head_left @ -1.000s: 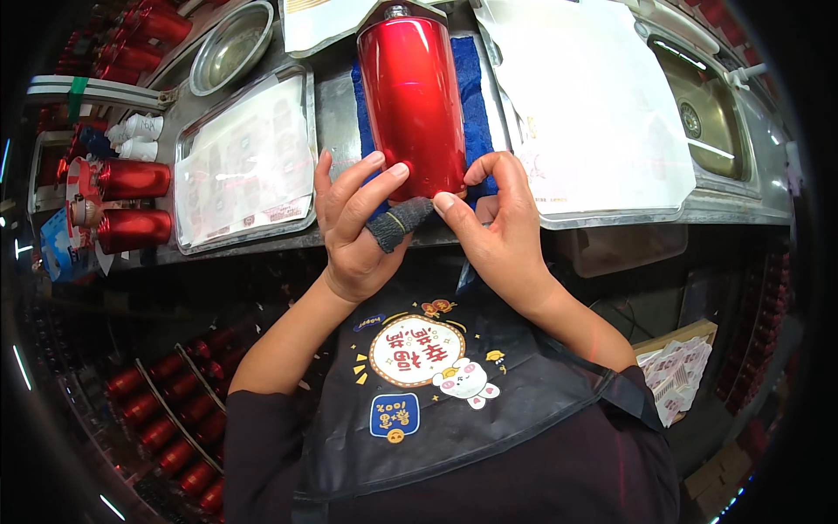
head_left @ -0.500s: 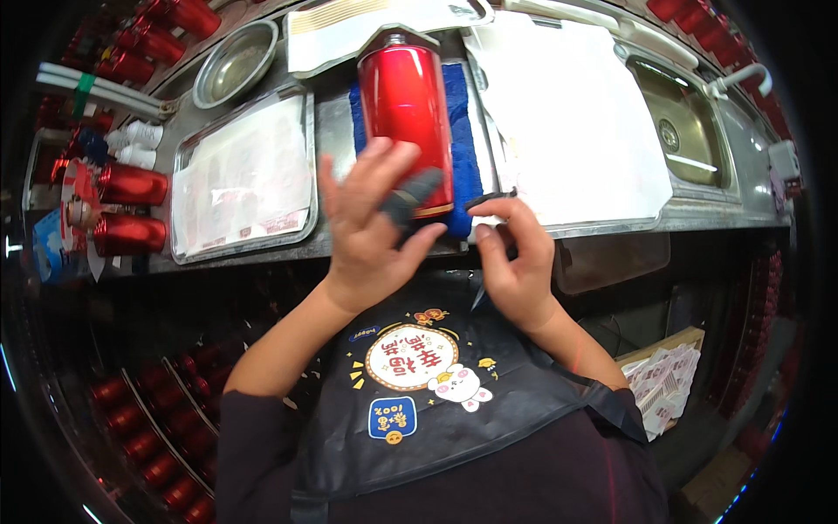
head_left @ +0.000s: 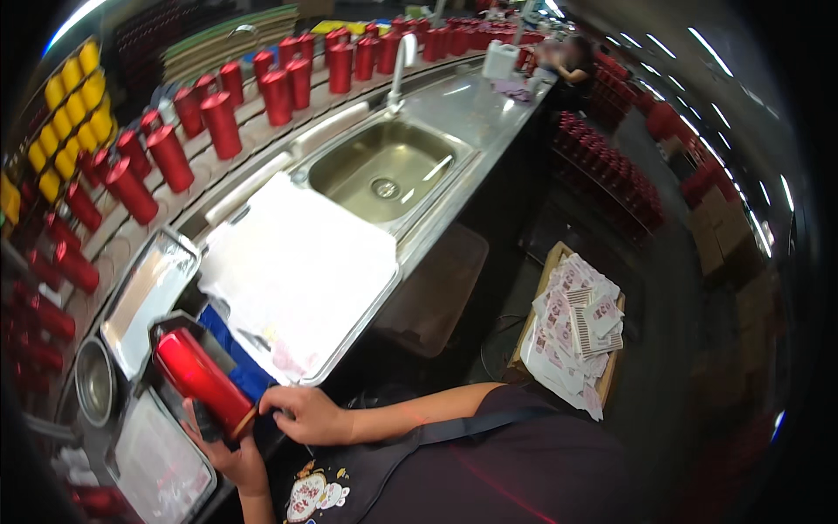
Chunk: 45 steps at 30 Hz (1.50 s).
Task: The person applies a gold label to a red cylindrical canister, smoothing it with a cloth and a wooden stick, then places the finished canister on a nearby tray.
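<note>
A shiny red metal bottle (head_left: 202,377) lies in a dark cradle on a blue cloth (head_left: 234,348), its base end toward me. My left hand (head_left: 234,460), with black covers on some fingers, is closed around the base end, fingers along one side and thumb by the base rim. Just right of that end is my right hand (head_left: 310,414), its fingers curled and pressed together. Anything in its fingertips is hidden or too small to name. A tray (head_left: 166,458) with pale printed sheets sits by my left hand.
A white sheet-covered tray (head_left: 301,262) lies beyond my right hand, before a steel sink (head_left: 384,170). A metal bowl (head_left: 94,380) stands at the left. Red bottles (head_left: 221,127) line the back rack. A box of printed papers (head_left: 572,336) stands right; a person (head_left: 572,70) is far off.
My view has swung to the right, bringing in the sink, the bottle rack and the room. My left hand has come from above the bottle to its base end. The right hand stays near that end.
</note>
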{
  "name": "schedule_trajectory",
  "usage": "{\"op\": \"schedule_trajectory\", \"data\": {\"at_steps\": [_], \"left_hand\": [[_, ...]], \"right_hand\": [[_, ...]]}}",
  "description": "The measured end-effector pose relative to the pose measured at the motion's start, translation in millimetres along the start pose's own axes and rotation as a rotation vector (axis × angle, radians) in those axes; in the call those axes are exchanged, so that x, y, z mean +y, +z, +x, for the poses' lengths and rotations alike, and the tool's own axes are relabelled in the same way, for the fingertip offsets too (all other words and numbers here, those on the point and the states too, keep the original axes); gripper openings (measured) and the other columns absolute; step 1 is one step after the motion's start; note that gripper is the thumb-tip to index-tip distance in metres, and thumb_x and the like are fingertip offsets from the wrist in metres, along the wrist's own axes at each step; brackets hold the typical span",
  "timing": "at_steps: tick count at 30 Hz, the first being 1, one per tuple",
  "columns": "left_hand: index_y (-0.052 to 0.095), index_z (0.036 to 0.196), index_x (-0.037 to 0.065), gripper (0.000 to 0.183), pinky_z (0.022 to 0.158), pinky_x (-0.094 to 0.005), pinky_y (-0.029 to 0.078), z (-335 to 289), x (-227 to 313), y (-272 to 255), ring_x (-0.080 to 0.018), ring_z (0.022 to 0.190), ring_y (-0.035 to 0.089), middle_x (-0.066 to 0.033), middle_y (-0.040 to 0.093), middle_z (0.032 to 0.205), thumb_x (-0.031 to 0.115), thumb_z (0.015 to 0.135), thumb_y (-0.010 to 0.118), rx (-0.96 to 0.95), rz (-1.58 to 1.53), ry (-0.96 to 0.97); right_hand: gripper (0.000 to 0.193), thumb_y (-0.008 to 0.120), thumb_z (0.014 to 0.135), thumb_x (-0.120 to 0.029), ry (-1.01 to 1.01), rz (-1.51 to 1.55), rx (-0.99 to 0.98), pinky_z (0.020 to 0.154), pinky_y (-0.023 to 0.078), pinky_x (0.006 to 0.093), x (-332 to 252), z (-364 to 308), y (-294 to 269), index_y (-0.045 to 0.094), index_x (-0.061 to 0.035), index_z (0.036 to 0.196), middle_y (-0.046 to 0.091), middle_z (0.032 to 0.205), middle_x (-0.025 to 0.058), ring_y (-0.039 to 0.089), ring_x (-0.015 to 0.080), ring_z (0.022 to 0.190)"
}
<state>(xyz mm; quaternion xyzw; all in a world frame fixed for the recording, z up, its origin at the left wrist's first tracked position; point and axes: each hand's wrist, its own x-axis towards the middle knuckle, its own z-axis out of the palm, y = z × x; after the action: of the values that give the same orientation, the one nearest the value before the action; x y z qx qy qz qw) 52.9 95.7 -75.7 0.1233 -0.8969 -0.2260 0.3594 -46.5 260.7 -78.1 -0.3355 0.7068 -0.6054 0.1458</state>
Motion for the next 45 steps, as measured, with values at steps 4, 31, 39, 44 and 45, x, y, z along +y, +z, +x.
{"op": "schedule_trajectory", "data": {"at_steps": [4, 31, 39, 44, 45], "left_hand": [[0.042, 0.151, 0.001, 0.082, 0.123, -0.0541, 0.018, 2.9, -0.6, -0.8, -0.0387, 0.145, 0.041, -0.019, 0.045, 0.156, 0.0, 0.077, 0.078, -0.03, -0.043, 0.028], [0.035, 0.157, 0.003, 0.077, 0.109, -0.0351, 0.044, -6.2, 6.3, 10.1, -0.0257, 0.139, 0.046, -0.0161, 0.037, 0.16, -0.006, 0.086, 0.066, 0.04, -0.722, -0.384], [0.034, 0.157, 0.002, 0.079, 0.116, -0.0387, 0.035, -3.9, 10.6, 18.0, -0.0281, 0.146, 0.039, -0.0164, 0.034, 0.163, -0.005, 0.086, 0.067, 0.071, -0.643, -0.44], [0.033, 0.157, 0.002, 0.081, 0.12, -0.0403, 0.03, -3.3, 11.1, 23.9, -0.0284, 0.15, 0.033, -0.0163, 0.032, 0.164, -0.004, 0.085, 0.069, 0.089, -0.562, -0.36], [0.032, 0.157, 0.002, 0.08, 0.121, -0.0405, 0.028, -3.0, 12.3, 20.3, -0.0284, 0.15, 0.032, -0.0163, 0.031, 0.164, -0.005, 0.086, 0.068, 0.068, -0.571, -0.349]], "right_hand": [[0.022, 0.063, 0.084, -0.006, -0.08, -0.021, 0.03, 0.079, 0.053, 0.0408, 3.4, 1.5, 1.7, 0.062, -0.0034, 0.105, 0.068, 0.099, 0.015, 0.067, 0.0362, 0.093], [0.022, 0.064, 0.084, -0.006, -0.136, -0.094, 0.063, 0.081, 0.053, 0.0403, -8.3, -12.0, 14.9, 0.061, -0.004, 0.106, 0.066, 0.101, 0.0142, 0.066, 0.0349, 0.095], [0.019, 0.063, 0.084, -0.005, -0.191, -0.093, 0.072, 0.078, 0.053, 0.042, -2.3, -7.8, 19.2, 0.06, -0.004, 0.104, 0.064, 0.1, 0.0151, 0.065, 0.0374, 0.094], [0.019, 0.063, 0.084, -0.004, -0.201, -0.09, 0.082, 0.078, 0.053, 0.0417, -4.6, -5.3, 16.6, 0.06, -0.0038, 0.103, 0.064, 0.1, 0.0152, 0.065, 0.0373, 0.093], [0.019, 0.063, 0.084, -0.004, -0.192, -0.092, 0.077, 0.078, 0.053, 0.0416, -5.3, -4.5, 15.6, 0.06, -0.0037, 0.103, 0.064, 0.1, 0.0153, 0.065, 0.0372, 0.093]]}}
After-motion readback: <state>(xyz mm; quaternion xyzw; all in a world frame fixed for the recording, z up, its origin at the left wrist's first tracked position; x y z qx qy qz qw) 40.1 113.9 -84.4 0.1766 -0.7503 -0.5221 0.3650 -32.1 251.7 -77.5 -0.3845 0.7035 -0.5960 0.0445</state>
